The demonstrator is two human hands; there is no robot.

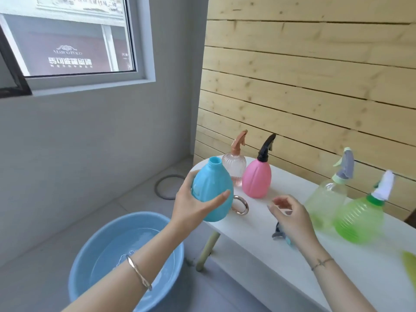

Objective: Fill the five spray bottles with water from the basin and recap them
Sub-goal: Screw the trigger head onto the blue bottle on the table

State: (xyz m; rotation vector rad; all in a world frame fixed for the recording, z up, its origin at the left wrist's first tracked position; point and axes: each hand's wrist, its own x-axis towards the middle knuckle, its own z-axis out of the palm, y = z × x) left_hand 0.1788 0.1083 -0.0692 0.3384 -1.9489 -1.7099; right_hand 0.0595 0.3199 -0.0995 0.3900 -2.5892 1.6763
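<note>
My left hand (191, 206) grips an uncapped light blue bottle (212, 188), tilted, in the air at the table's left end above the floor. My right hand (290, 217) hovers over the white table (258, 239) with loosely curled fingers, holding nothing. Just under it lies a grey and blue spray head (279, 231). A blue basin (126, 262) of water stands on the floor at lower left. Capped bottles stand on the table: a clear ribbed one (235, 167), a pink one (256, 179), a pale green one (326, 197) and a bright green one (360, 217).
A metal ring (239, 206) lies on the table behind the blue bottle. A wooden plank wall (315, 86) backs the table. A grey ring (166, 185) lies on the floor by the wall. A yellow-green object (409, 264) shows at the right edge.
</note>
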